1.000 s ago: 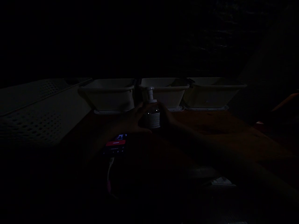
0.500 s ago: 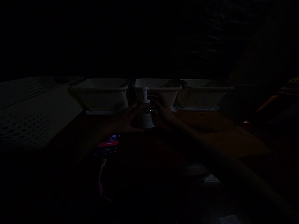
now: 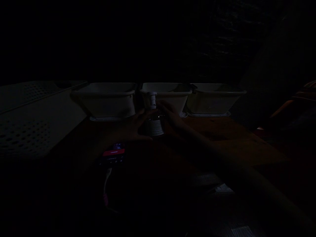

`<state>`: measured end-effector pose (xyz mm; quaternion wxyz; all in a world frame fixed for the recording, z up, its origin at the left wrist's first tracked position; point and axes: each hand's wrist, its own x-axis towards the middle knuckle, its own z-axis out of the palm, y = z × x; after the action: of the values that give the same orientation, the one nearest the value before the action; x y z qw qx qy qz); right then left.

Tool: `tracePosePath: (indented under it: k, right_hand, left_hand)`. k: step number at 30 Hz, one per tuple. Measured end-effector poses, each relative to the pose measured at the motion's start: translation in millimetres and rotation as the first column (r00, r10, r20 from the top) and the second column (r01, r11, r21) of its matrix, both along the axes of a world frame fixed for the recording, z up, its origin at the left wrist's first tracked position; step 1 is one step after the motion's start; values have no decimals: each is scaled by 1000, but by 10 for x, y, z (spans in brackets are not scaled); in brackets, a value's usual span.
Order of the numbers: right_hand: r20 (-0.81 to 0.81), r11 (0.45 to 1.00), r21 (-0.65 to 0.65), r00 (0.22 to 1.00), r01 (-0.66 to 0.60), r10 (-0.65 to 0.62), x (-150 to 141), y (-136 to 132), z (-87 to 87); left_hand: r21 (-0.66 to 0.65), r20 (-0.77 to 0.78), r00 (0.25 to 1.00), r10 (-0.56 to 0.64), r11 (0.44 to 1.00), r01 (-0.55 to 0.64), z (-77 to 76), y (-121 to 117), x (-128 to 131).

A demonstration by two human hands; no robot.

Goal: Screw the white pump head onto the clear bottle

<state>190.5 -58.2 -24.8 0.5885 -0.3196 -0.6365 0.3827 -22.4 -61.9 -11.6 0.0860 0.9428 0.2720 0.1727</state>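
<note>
Pump bottle point(image 3: 155, 127) stands between left grip point(image 3: 136, 127) and right grip point(image 3: 173, 117).

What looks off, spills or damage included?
Mainly the lighting: the scene is nearly black, so the lit smartphone stands out. The pump bottle between the left hand and right hand looks roughly upright. No spill or damage shows, though darkness could hide some.

Beside the upright, pale-labelled pump bottle point(image 3: 155, 127), the bare right hand point(image 3: 173, 115) has moved up, its fingers point(image 3: 167, 106) now nearer the pale, narrow pump neck point(image 3: 153, 101); the view has swung slightly right
</note>
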Motion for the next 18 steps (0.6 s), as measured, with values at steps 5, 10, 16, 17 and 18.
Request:
tracePosePath:
  k: [5,10,16,17,18]
  right_hand:
    - [-5,999,28,1000,31,-31,-14,-1,-3]
    - [-1,999,33,999,43,-43,-26,-10,-3]
    - [6,999,38,999,34,-34,-20,12,-39]
    - [4,999,43,999,33,-34,-21,11,-41]
    - [-1,998,48,999,35,-35,-23,9,-41]
  left_hand:
    - [12,-13,1000,19,1000,-19,-29,17,-4]
    - [3,-12,1000,24,1000,-24,-28,4,7]
    - [3,-16,998,53,999,-53,-13,-34,12]
    - [1,-22,998,60,998,-60,-12,-37,12]
    - [1,-28,997,67,998,-67,-13,-37,12]
